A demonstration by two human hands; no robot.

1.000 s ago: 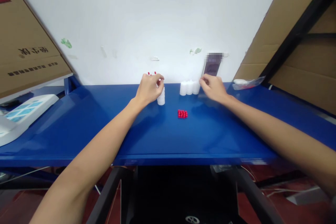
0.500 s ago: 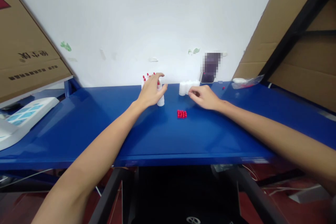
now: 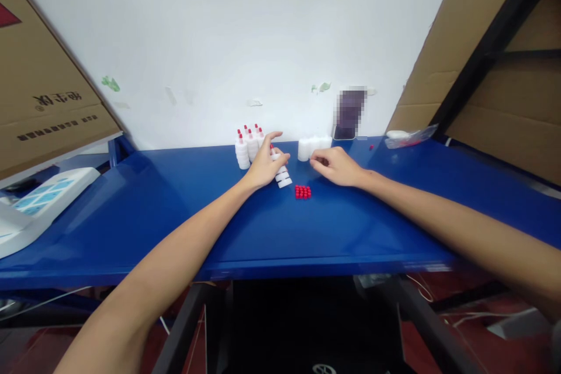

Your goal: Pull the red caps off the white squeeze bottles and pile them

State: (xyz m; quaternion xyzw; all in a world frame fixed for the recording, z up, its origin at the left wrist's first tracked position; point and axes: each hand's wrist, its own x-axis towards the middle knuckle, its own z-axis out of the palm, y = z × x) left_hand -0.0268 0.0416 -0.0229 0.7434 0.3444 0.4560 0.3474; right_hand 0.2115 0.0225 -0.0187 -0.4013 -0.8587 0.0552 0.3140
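Note:
My left hand (image 3: pixel 264 166) is closed around a white squeeze bottle (image 3: pixel 284 177) with a red tip, its base tilted toward me and to the right. Behind that hand, several similar white bottles with red tips (image 3: pixel 243 155) stand upright in a group. My right hand (image 3: pixel 337 166) has its fingers curled together just in front of a cluster of white bottles (image 3: pixel 304 150) that show no red tips. What those fingers hold, if anything, is hidden. Between the hands and nearer to me, small red caps (image 3: pixel 302 191) sit in a tight block on the blue table (image 3: pixel 280 234).
A phone-like device (image 3: pixel 345 131), partly pixelated, leans against the white wall. To its right lie a single red cap (image 3: pixel 371 146) and a clear plastic bag (image 3: pixel 409 138). A white device with blue panels (image 3: pixel 50 193) stands at the left, below a cardboard box (image 3: pixel 52 82).
My left hand has moved right and slightly toward me, away from the red-tipped group, and its bottle has gone from near upright to tilted. My right hand has barely moved.

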